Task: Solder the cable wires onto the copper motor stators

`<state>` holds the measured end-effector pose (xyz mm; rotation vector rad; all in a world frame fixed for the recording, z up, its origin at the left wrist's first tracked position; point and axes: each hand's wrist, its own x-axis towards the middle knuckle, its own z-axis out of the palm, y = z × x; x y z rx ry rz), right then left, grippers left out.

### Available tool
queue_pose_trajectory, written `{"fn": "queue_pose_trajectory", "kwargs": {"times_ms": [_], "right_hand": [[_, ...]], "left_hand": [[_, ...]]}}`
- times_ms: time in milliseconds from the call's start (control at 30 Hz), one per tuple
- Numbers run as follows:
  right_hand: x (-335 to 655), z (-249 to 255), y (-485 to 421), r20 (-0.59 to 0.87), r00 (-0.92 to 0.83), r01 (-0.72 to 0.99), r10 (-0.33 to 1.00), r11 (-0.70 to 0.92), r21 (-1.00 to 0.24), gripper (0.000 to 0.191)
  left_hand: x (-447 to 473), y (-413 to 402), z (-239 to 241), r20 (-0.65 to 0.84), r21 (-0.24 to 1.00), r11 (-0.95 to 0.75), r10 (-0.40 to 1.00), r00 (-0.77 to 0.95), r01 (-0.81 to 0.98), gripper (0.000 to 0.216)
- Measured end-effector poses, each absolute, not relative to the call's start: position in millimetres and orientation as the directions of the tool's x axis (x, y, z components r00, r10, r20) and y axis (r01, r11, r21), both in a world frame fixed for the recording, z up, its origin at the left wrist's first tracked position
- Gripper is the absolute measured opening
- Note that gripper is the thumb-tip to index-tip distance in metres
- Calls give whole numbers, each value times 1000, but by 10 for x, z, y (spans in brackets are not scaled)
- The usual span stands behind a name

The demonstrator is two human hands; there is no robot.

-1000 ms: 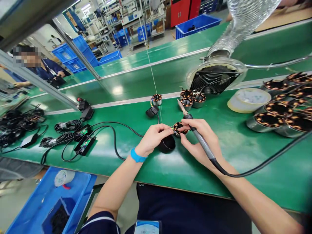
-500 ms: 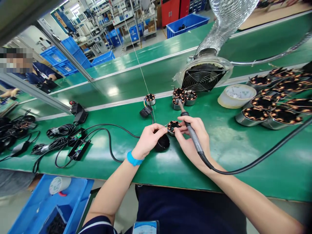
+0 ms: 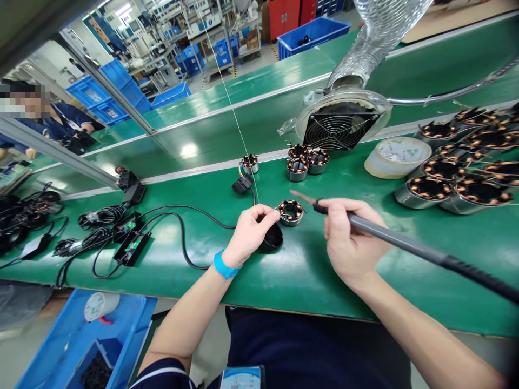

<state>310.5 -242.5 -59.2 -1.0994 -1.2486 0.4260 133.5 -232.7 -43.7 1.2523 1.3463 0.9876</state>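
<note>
A copper-wound motor stator [image 3: 298, 219] rests on the green bench between my hands. My left hand [image 3: 255, 227], with a blue wristband, is closed in a pinch at the stator's left edge. The thin solder wire [image 3: 233, 111] hanging from above runs down to these fingers. Just below them lies a round black housing [image 3: 272, 237], partly covered by the hand. Right of the stator, my right hand [image 3: 354, 237] grips a soldering iron [image 3: 381, 232]; its bare tip points left, above the bench and apart from the stator.
Behind stand a small stator group [image 3: 298, 168] and one wired stator [image 3: 250, 163]. A fume extractor fan [image 3: 340, 131] hangs beyond. At right are a white tub [image 3: 397, 159] and many stators [image 3: 430, 192]. Cables and open black boxes [image 3: 132, 249] lie left. A co-worker [image 3: 60, 121] sits far left.
My right hand has moved right, off the stator, and now holds the soldering iron in its fist, lying flatter with the tip lower. My left hand has hardly moved.
</note>
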Motion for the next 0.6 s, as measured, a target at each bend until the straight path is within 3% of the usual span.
{"fn": "queue_pose_trajectory", "kwargs": {"times_ms": [300,600], "right_hand": [[3147,-644,-2539,706,224,490,672,549,-677,29],[3139,-627,-2531,746,174,487,643,602,-632,23]], "left_hand": [[1347,-2299,-464,-134,976,128,991,22,174,31],[1353,-2291,-472,-134,974,129,991,11,184,30]]}}
